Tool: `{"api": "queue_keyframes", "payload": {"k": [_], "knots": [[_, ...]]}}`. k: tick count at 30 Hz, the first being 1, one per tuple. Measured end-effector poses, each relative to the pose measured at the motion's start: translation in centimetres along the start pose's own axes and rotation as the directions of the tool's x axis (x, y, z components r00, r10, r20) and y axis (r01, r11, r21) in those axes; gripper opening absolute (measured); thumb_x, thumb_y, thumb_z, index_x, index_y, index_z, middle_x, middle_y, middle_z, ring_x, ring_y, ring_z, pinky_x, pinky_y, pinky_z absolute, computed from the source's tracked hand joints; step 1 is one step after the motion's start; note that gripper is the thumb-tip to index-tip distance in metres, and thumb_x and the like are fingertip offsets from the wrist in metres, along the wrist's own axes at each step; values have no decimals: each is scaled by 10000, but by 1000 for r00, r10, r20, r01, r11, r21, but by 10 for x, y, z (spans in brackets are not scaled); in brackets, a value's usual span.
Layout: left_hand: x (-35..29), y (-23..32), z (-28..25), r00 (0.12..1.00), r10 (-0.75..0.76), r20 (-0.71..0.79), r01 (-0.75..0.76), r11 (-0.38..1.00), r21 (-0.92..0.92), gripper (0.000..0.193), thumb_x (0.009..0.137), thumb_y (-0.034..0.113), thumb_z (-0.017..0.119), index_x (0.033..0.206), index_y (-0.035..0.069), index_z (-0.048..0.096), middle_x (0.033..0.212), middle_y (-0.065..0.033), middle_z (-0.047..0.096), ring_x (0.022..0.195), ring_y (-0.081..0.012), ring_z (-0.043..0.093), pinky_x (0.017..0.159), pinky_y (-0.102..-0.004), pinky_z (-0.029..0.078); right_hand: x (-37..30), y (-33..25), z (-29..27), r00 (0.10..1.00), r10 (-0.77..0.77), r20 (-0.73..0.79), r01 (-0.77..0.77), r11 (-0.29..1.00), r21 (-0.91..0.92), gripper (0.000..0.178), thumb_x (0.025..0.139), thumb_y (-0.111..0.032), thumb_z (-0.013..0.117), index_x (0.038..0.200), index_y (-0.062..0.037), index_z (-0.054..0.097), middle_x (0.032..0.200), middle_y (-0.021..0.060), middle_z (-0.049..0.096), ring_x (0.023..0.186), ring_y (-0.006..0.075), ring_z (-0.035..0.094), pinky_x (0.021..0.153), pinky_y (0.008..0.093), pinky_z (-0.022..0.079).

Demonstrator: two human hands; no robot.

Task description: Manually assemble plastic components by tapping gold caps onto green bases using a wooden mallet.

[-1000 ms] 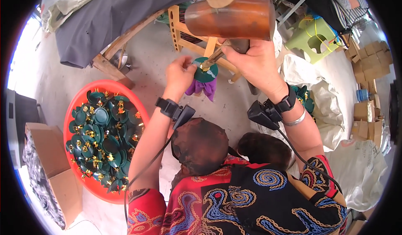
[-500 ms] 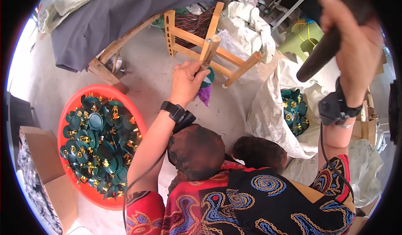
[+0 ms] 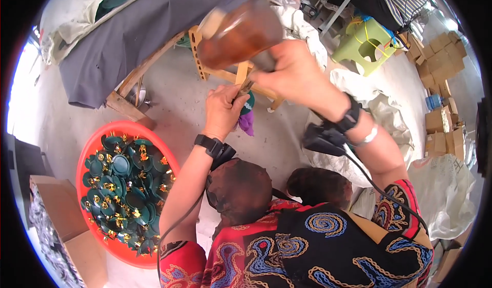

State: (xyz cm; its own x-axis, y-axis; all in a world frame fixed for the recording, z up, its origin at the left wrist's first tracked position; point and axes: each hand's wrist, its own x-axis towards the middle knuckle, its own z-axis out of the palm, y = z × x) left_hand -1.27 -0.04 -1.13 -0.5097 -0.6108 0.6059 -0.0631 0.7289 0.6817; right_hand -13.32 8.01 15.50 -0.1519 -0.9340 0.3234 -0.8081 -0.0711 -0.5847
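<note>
My left hand (image 3: 223,111) is closed round a short wooden rod (image 3: 246,85) standing at a tilt. Just below it show part of a dark green round piece (image 3: 249,103) and a hanging purple cloth (image 3: 246,124). My right hand (image 3: 302,77) grips the dark handle of a mallet. Its reddish-brown head (image 3: 246,34), smeared by motion, is above my left hand and covers the rod's upper end. Whether the head touches the rod I cannot tell. Behind it stands a light wooden frame (image 3: 196,52), partly hidden.
Left of me, a red tub (image 3: 82,172) holds many dark green discs with gold fittings. Beside it is an open cardboard box (image 3: 61,211). A white sack (image 3: 376,129) lies at the right, with a green stool (image 3: 361,49) beyond. A grey cloth (image 3: 154,26) drapes a table at far left.
My right hand has swung the mallet leftward from the upper right to over my left hand. My left hand keeps its hold on the wooden rod.
</note>
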Motion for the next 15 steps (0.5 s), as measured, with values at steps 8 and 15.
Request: {"api": "queue_keyframes", "payload": {"k": [8,15], "knots": [[8,-10,0,974,-136,179,164,975,-151,240,703,76,704,937,51,658,791,-112,649,767,-235,614,701,-340,469,-44,3,-12,904,-170,-392,156,985,-67,299,630,-86,634,928,-59,637,781,149,628,643,321,613,598,388,497],[102,67,28,817,-111,566,414,796,-442,414,799,93,654,1178,-17,530,1078,-148,612,955,-164,584,785,-280,488,-155,-8,-12,880,-299,-369,289,954,-85,330,661,-192,728,979,-174,644,949,41,618,768,196,625,583,279,497]]}}
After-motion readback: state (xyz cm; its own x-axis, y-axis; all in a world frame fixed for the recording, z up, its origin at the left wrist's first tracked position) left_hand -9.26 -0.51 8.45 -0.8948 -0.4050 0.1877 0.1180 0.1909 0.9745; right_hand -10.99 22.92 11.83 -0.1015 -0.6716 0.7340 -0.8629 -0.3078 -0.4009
